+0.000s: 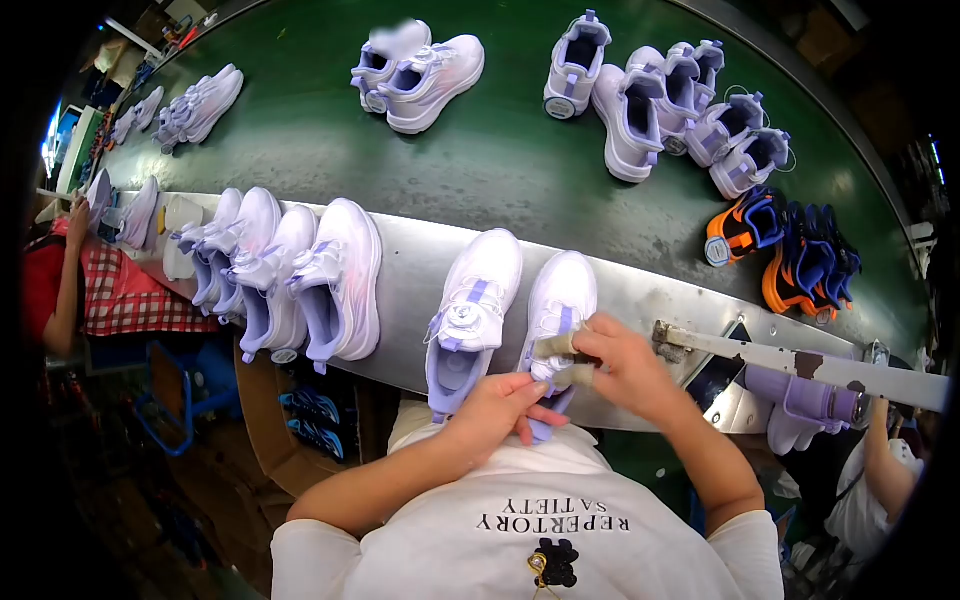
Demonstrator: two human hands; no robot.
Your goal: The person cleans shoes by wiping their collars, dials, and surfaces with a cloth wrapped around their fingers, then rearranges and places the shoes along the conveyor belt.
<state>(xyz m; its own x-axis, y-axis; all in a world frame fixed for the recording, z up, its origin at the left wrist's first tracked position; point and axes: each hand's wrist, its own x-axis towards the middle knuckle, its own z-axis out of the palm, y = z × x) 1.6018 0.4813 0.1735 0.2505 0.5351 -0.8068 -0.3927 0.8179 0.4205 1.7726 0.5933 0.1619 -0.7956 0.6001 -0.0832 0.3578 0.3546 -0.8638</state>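
Observation:
A pale lavender shoe (562,290) rests on the metal ledge in front of me, its toe pointing away. Both of my hands are at its laces and dial. My right hand (625,368), with tape round its thumb and finger, pinches at the tongue area. My left hand (500,412) has its thumb and forefinger pressed together at the shoe's collar; what lies between them is too small to make out. Just left stands a matching shoe (475,310) with a round dial and a purple stripe, untouched by either hand.
Several lavender shoes (340,270) line the ledge (410,290) at left. More stand on the green belt (300,130), with orange-black shoes (735,230) at right. A metal bar (810,365) crosses beside a phone (718,372). Co-workers' arms (68,285) show at both sides.

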